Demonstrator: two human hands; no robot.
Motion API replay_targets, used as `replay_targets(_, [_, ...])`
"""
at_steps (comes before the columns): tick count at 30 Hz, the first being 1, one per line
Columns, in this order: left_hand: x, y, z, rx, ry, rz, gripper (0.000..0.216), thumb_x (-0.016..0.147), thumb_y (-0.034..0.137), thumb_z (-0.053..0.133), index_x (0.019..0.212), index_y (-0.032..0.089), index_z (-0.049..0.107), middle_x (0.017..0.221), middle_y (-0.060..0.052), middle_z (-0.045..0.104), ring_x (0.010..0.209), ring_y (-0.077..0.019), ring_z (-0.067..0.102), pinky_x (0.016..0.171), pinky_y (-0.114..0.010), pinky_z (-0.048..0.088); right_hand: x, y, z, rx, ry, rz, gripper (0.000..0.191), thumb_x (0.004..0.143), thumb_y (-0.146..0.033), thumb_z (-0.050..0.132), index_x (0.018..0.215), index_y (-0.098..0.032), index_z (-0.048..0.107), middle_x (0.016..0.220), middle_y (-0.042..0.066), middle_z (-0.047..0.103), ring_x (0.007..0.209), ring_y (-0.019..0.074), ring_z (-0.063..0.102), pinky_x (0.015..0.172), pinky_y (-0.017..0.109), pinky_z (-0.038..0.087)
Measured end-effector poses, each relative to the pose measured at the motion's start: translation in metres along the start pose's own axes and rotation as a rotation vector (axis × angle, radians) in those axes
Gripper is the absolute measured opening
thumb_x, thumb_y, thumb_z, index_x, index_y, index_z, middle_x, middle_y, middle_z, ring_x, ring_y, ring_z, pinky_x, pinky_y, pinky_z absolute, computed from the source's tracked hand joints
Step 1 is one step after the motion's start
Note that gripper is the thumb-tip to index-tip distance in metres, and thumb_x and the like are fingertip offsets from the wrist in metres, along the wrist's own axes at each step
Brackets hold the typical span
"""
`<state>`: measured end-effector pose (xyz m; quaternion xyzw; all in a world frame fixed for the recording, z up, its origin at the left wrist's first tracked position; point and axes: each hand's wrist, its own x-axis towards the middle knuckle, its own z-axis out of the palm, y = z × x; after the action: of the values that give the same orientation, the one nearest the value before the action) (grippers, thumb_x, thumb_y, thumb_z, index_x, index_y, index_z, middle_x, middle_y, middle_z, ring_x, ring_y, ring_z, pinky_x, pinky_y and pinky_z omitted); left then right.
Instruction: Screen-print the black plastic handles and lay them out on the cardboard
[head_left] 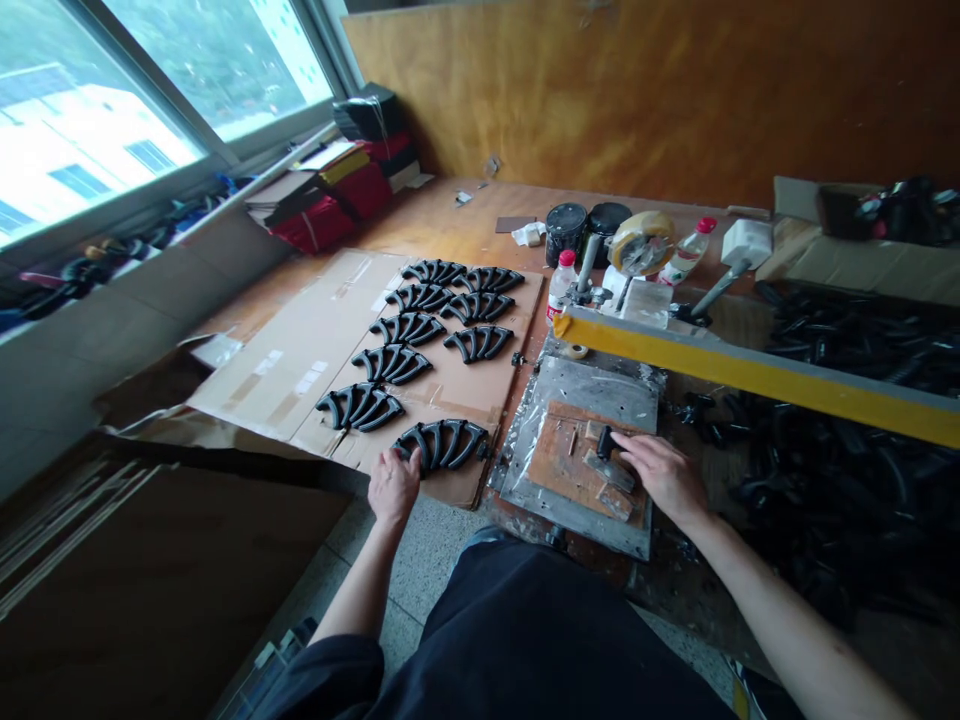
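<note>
My left hand (394, 485) is at the near edge of a cardboard sheet (300, 340), its fingers closed on the left end of a row of curved black tube pieces (446, 442). Several similar fan-shaped groups of black tube pieces (405, 329) lie beyond it on the cardboard. Over on the right, my right hand (667, 475) pinches a short black tube piece (605, 443) above a small wooden board (551, 460). Wood blocks (609, 470) are fixed on that board, which rests on a grey metal plate (517, 485).
A yellow-sided beam (750, 370) crosses above the right side of the bench. Behind it stand a tape roll (641, 243), red-capped bottles (562, 285) and black cans (566, 232). Piled black parts (847, 480) fill the right. Red boxes (322, 215) sit near the window.
</note>
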<state>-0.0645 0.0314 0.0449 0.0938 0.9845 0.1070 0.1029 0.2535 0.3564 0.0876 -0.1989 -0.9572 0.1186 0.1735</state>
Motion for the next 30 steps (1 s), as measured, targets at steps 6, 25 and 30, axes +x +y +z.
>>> replay_targets(6, [-0.03,0.022,0.034,0.135,0.118,0.419,0.067,0.08,0.064,0.052,0.134,0.025,0.051,0.147,-0.01,0.042,0.134,-0.0331,0.037,0.107,-0.045,0.034,0.014,-0.037,0.022,-0.122,-0.017,-0.027,0.031,0.091,-0.014,0.051,0.113,-0.026,0.069,0.093,0.005,0.066,0.09,0.0203,0.057,0.079,0.03,0.048])
replay_targets(25, [0.078,0.114,0.029,0.084,-0.01,0.473,0.057,0.078,0.056,0.06,0.126,0.024,0.06,0.145,-0.009,0.045,0.134,-0.0358,0.033,0.106,-0.05,0.033,0.013,-0.032,0.029,0.01,0.026,0.01,0.033,0.093,-0.015,0.043,0.111,-0.024,0.069,0.104,0.008,0.064,0.1,0.0242,0.057,0.088,0.041,0.052])
replay_targets(30, [0.103,0.114,0.028,0.092,-0.02,0.458,0.063,0.081,0.058,0.055,0.131,0.021,0.054,0.149,-0.012,0.039,0.137,-0.0376,0.029,0.107,-0.055,0.029,0.018,-0.034,0.023,0.02,0.045,0.061,0.032,0.095,-0.02,0.043,0.119,-0.024,0.065,0.115,0.009,0.063,0.109,0.0238,0.057,0.094,0.042,0.049])
